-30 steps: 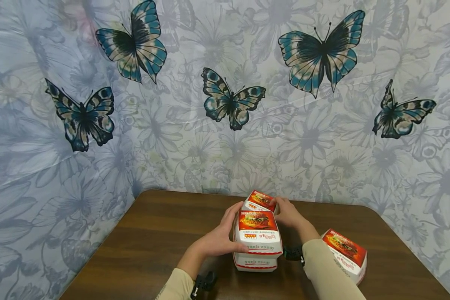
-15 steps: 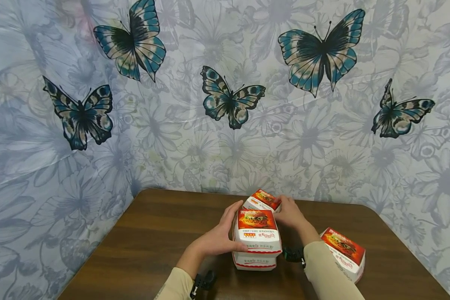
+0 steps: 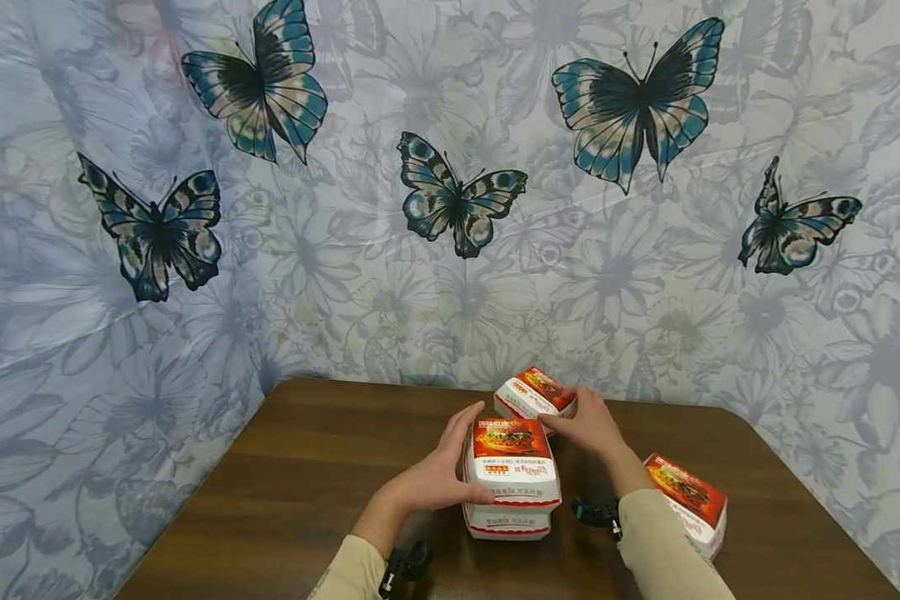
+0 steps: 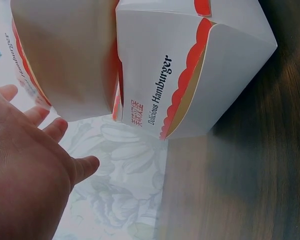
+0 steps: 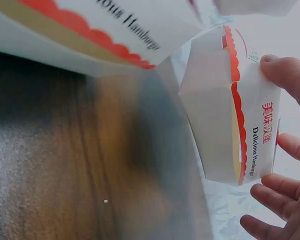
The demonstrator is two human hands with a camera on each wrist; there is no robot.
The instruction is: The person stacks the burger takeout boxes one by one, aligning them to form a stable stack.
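Note:
Two white hamburger boxes with red burger-picture lids stand stacked near the table's middle. My left hand (image 3: 438, 475) holds the upper hamburger box (image 3: 513, 471), its thumb across the front and its fingers along the left side. Under that one is the lower hamburger box (image 3: 507, 525); the left wrist view shows its scalloped red flap edge. My right hand (image 3: 592, 427) grips the rear hamburger box (image 5: 215, 120) between thumb and fingers, behind and right of the stack. Whether this rear box touches the table cannot be told.
Another hamburger box (image 3: 693, 496) lies on the brown wooden table (image 3: 330, 450), right of the stack and partly behind my right sleeve (image 3: 663, 533). A butterfly-patterned cloth (image 3: 345, 317) hangs behind the table's far edge.
My right hand has moved the rear hamburger box a little to the right and away, opening more distance from the stack. My left hand and the stacked boxes stay nearly still.

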